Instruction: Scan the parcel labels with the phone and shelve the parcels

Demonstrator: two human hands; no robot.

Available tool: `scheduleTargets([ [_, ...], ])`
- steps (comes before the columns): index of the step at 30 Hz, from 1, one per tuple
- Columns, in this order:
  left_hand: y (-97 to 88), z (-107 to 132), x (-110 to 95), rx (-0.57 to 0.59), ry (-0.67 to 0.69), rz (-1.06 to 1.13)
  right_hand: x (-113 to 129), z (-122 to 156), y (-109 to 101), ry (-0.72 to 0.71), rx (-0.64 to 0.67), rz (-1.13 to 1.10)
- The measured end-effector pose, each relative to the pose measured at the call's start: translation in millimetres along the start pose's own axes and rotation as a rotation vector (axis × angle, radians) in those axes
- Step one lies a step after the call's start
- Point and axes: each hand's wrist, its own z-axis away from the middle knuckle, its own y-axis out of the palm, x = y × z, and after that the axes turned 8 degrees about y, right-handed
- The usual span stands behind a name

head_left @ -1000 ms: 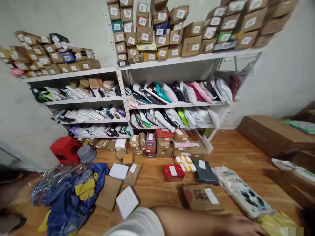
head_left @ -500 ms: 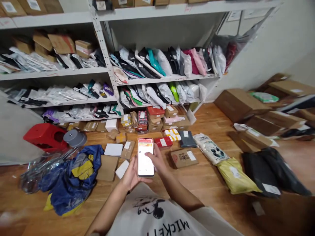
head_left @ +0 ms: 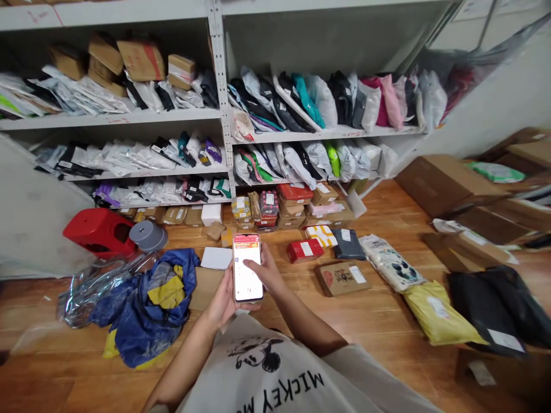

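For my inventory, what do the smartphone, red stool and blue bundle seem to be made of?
Smartphone: probably glass front, smooth; flat and brightly lit.
Red stool: likely moulded plastic, smooth; rounded edges.
Blue bundle: perhaps coated fabric or plastic, dull; soft creases.

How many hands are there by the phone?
2. The left hand holds the phone from its left side; the right hand is at its right edge, partly over it.
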Motion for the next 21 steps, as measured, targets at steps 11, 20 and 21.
scheduleTargets([
  [11,-24.2,1.3,-26.4,0.05,-0.005,0.057,-3.8,-6.6,8.2,0.025,0.192,0.066],
  [20,-27.0,2.2,-26.6,0.015,0.009,0.067,-14.6,-2.8,24.3,0.026,0.074,0.057],
  [21,-26.2,2.9,-26.7,0.019,0.011,0.067,-14.3,-1.2,26.4,0.018,0.057,0.063],
])
